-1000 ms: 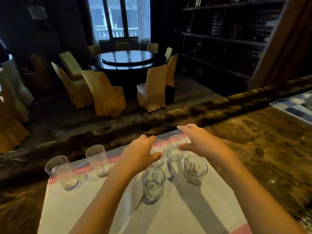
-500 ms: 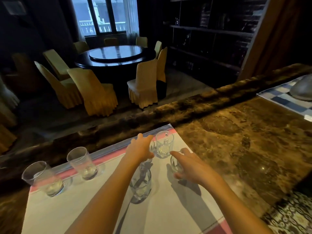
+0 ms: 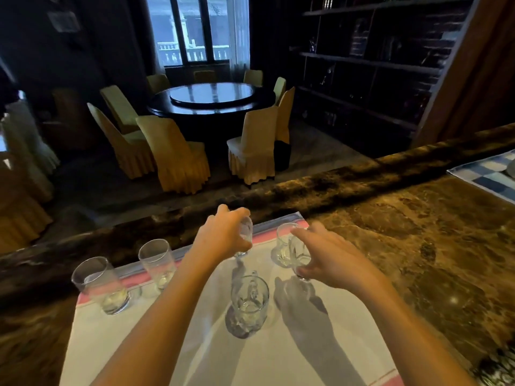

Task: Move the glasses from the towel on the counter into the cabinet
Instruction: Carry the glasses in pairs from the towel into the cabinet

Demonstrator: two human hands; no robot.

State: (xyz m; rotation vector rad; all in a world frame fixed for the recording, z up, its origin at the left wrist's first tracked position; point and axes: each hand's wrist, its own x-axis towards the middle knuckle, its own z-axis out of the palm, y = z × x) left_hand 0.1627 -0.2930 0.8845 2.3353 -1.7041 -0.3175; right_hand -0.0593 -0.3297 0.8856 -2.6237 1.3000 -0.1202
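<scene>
On the brown marble worktop I see a white towel near its far edge. My left hand curls its fingers round one glass; my right hand grips another glass. Four more glasses stand on the towel.

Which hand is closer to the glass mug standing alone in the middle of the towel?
Roughly equal, perhaps the right. The right hand grips a glass just up and right of the mug; the left hand holds another glass beyond it.
</scene>
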